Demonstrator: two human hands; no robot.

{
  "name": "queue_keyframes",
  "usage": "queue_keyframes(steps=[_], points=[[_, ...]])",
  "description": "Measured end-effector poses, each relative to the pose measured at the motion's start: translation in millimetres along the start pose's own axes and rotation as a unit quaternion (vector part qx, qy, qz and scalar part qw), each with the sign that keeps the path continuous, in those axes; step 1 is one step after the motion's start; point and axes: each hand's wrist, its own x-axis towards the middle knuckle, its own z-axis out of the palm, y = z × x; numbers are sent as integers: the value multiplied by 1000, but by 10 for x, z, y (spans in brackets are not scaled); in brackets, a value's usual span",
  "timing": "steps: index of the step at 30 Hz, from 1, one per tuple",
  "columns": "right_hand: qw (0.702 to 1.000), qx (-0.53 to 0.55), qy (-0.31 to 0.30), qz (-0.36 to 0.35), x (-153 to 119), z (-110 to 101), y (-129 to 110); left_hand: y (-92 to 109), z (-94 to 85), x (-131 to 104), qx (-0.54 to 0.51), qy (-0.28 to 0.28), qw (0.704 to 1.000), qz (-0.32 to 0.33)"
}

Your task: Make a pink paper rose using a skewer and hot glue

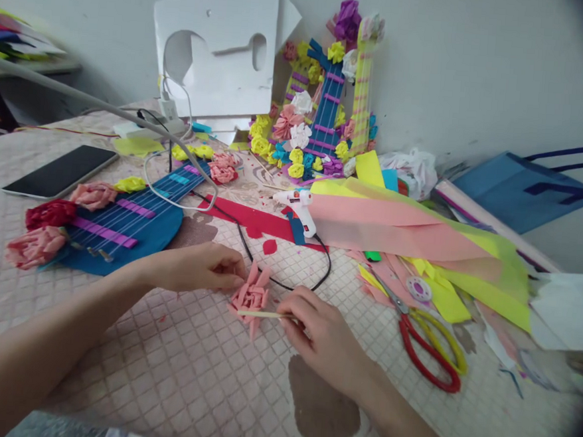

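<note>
A pink paper flower point(251, 297) with pointed petals lies on the quilted tablecloth in front of me. My left hand point(215, 268) reaches in from the left, its curled fingers pinching at the flower's upper left edge. Between the fingers of my right hand point(314, 326) is a thin pale wooden stick point(259, 314), which points left across the lower part of the flower. Behind the flower lie small red paper petals point(269, 247). A white glue gun point(299, 209) stands farther back, its black cord point(325, 274) looping toward the flower.
On the left are a blue guitar-shaped craft point(163, 236) with paper roses and a dark phone point(62, 170). Scissors point(429, 351) and crepe paper sheets point(395, 226) lie right. Decorated paper guitars point(329, 108) and white foam board point(221, 87) lean on the wall.
</note>
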Motion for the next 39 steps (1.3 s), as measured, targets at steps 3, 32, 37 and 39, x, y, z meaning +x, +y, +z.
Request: queue_keyframes(steps=[3, 32, 37, 39], points=[[999, -42, -19, -6, -12, 58, -22, 7, -44, -13, 81, 55, 995, -6], [995, -73, 3, -72, -50, 198, 54, 64, 1126, -353, 309, 350, 872, 148], [994, -81, 3, -77, -39, 201, 69, 71, 1144, -344, 322, 353, 867, 141], [994, -77, 0, -76, -38, 208, 75, 64, 1142, -350, 317, 356, 867, 144]])
